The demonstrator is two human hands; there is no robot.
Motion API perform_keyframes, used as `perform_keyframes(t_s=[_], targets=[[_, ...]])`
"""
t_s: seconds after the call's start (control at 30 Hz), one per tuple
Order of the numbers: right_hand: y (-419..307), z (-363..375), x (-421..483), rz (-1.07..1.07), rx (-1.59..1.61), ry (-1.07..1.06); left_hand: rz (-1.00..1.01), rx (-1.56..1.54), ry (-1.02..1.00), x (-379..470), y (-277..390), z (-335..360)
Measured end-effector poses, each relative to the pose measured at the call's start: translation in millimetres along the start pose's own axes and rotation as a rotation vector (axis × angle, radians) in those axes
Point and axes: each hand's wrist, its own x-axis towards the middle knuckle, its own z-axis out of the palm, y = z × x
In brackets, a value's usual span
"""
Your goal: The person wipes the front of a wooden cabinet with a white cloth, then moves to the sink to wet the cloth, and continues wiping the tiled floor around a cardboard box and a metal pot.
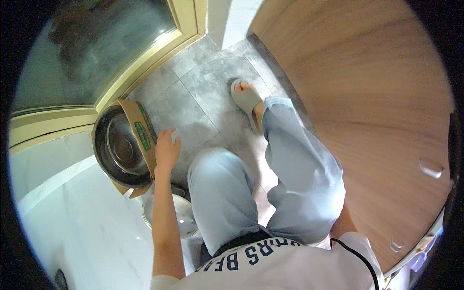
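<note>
My left hand point(168, 149) is beside the outer wall of an open cardboard box point(137, 119) with green printing. Its thumb stands apart from the fingers and nothing shows in its grasp; whether it touches the cardboard, I cannot tell. Inside the box sits a large, round, dark metal bowl or pan point(125, 148), its hollow facing up. Below the box, partly behind my left forearm, is a round glass lid point(185, 219) with a pale rim. My right hand is out of view, behind my bent right leg.
A tall wood-grain cabinet front point(362, 98) closes off the right side. At upper left stands a yellow-framed glass door or window point(145, 54). White marbled panelling point(83, 224) lies at lower left. Grey tiles point(177, 98) cover the floor around my slippered foot point(248, 99).
</note>
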Motion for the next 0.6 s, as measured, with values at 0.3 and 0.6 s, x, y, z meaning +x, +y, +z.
perform_keyframes(t_s=[0.3,0.6], targets=[[-43.2,-2.1,-12.0,-0.235,0.173,0.419,-0.196,0.231,-0.254,37.6,-29.2,96.8],[-254.1,70.1,114.8,-1.215,-0.047,0.445,-0.102,0.338,-0.099,24.8,-50.7,129.9]])
